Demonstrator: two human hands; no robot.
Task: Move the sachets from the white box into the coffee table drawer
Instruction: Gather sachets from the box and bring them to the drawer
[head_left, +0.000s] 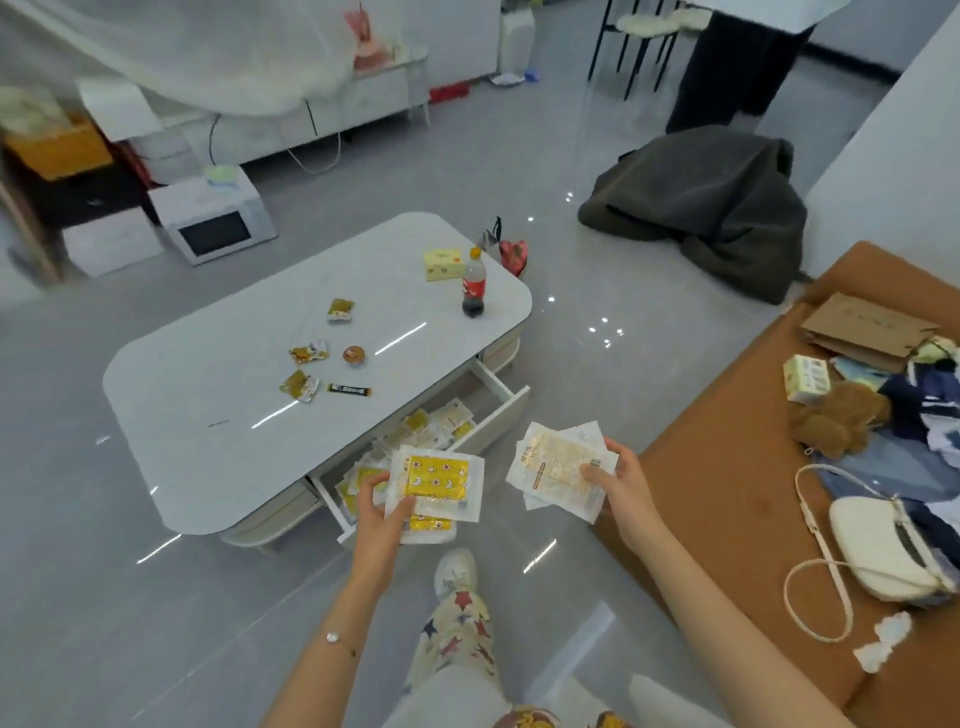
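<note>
My left hand (382, 512) grips a small stack of white sachets with yellow star-print fronts (439, 480), held just above the near end of the open drawer. My right hand (615, 480) holds a fan of several white sachets (553, 465) turned back-side up, to the right of the drawer and above the floor. The coffee table drawer (501, 405) is pulled out toward me and holds a loose pile of sachets (431, 431). The white box does not show in this view.
The white coffee table (218, 395) carries snack packets (306, 356), a cola bottle (474, 286) and a yellow tissue box (443, 263). An orange sofa (727, 483) with a white handbag (883, 551) and clothes stands at right. My foot (454, 571) is on the grey floor.
</note>
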